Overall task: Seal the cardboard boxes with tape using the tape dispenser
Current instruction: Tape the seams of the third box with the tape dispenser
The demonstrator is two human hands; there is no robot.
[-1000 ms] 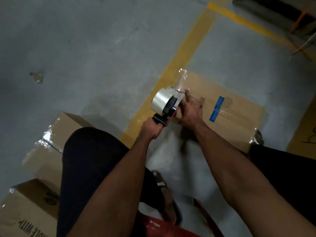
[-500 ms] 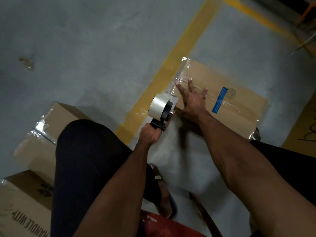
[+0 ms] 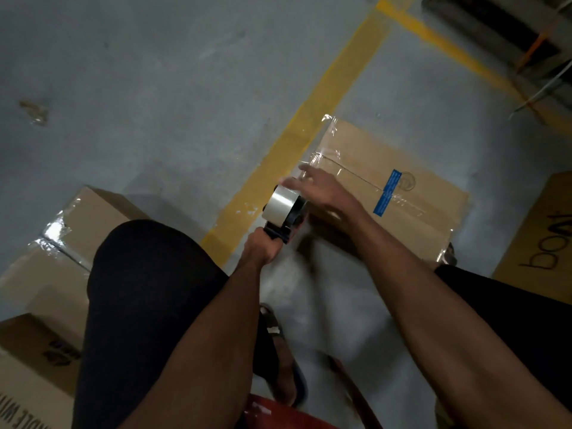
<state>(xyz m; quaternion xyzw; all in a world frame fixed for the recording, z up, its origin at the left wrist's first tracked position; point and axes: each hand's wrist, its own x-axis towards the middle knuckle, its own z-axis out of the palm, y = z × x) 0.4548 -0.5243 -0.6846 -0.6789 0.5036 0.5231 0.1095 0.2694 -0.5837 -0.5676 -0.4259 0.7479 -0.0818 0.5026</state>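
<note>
A flat cardboard box with a blue label lies on the grey floor ahead of me, clear tape shining along its seam and left corner. My left hand grips the black handle of the tape dispenser, whose clear roll sits just off the box's near left corner. My right hand is over that corner with fingers spread and straight, blurred, right beside the roll. I cannot tell whether it touches the box.
Two taped cardboard boxes stand at my left by my knee. Another brown box with black lettering is at the right edge. A yellow floor line runs past the box. My sandalled foot and a red stool are below.
My right hand has slid from the top of the box back and left to its near corner by the tape roll. The dispenser has drawn slightly toward me.
</note>
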